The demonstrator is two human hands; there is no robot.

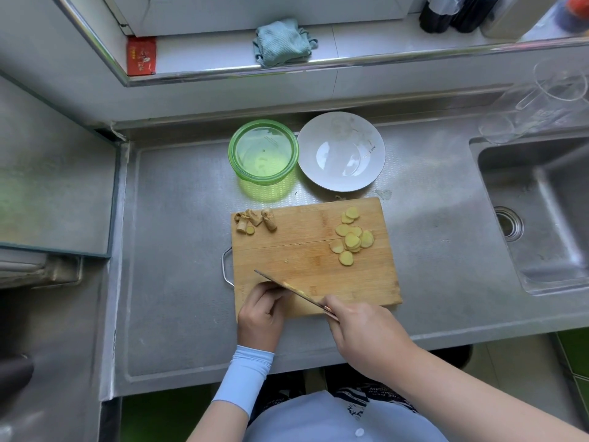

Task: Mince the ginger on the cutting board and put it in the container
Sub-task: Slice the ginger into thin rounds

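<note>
Now my right grip (360, 333) clasps the knife (276, 283), my left grip (261, 306) curls beside it (holding what, I cannot tell), and I think the ginger slices (352, 240) at the right of the cutting board (302, 260) need mincing next.

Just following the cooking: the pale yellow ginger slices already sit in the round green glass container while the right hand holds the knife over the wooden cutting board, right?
Not quite. The head view shows the pale yellow ginger slices lying on the wooden cutting board, not in the round green glass container. The right hand does hold the knife over the board.
</note>
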